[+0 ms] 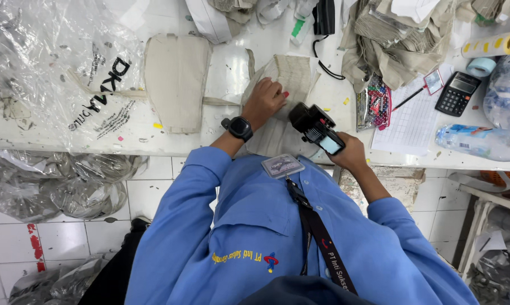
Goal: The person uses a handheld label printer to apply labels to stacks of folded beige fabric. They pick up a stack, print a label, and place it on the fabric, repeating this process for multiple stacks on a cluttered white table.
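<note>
The left hand (264,97), a black watch (238,127) on its wrist, presses down flat with curled fingers on a stack of beige fabric pieces (291,76) lying on the white table (51,144), near its front edge; it pins the stack rather than gripping it. The right hand (350,152) is clenched around a black labelling gun (316,127), held just above the table edge, its head beside the left hand and close to the stack; a larger beige piece (176,82) lies flat to the left, apart from the stack; crumpled clear plastic (51,62) covers the table's left end; to the right sit a heap of beige cloth (399,42), a gridded sheet (414,121), a calculator (457,93), tape rolls (489,53) and a plastic bottle (481,142).
</note>
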